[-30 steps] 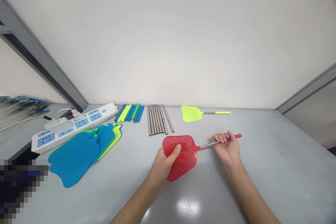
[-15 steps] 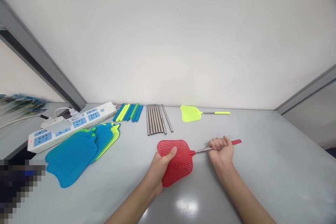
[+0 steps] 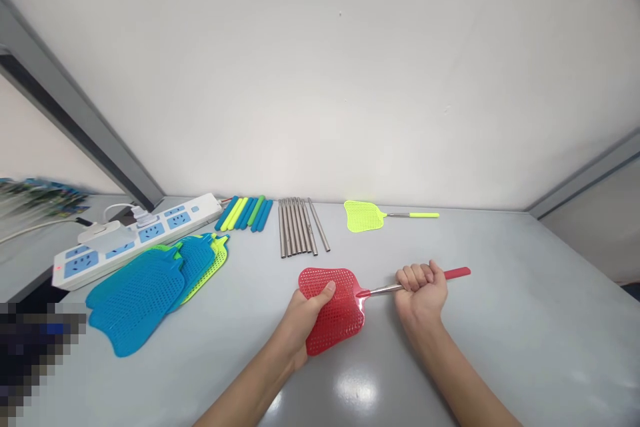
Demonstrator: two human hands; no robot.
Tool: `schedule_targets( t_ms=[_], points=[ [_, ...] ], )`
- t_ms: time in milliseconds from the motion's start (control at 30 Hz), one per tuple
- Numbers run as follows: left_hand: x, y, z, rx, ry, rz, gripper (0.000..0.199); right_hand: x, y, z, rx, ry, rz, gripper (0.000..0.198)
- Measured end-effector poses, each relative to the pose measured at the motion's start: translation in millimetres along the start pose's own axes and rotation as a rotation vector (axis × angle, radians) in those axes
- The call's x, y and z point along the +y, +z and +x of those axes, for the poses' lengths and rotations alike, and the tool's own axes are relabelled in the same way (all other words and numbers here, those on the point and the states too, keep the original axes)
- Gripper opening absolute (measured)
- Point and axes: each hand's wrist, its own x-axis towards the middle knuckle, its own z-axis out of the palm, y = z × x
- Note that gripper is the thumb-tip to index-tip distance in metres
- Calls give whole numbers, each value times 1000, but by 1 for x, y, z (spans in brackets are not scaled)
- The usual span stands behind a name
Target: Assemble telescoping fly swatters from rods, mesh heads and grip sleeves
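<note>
A red fly swatter lies across both hands just above the grey table, its perforated head to the left and its red grip end to the right. My left hand pinches the head, thumb on top and fingers underneath. Wrapped round the metal rod, close to the red grip, is my right hand; it hides part of the rod and the grip's inner end. Beyond them, near the wall, rests a yellow fly swatter with its rod and grip attached.
Several metal rods lie side by side near the wall. Left of them are several coloured grips. A white power strip with plugs stands at the left, and blue and yellow swatter heads are stacked before it.
More of the red grip sticks out to the right of my right hand, and that hand has turned slightly. My left hand keeps its hold on the swatter's head.
</note>
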Motion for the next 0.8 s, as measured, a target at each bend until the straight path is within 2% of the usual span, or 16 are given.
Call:
schedule_targets(
  t_ms=[200, 433, 567, 667, 800],
  points=[
    [4, 5, -2, 22, -64, -4, 31, 8, -1, -4, -3, 21, -20, 34],
    [8, 6, -7, -20, -59, -1, 32, 6, 0, -6, -10, 52, -8, 33],
    [17, 9, -10, -37, -37, 12, 33, 3, 3, -7, -41, 103, 11, 32],
    [22, 9, -10, -3, -14, 46, 34, 1, 5, -6, -102, 121, -5, 31],
    [24, 6, -7, 29, 44, 71, 37, -2, 7, -2, -108, 163, -25, 27]
  ],
)
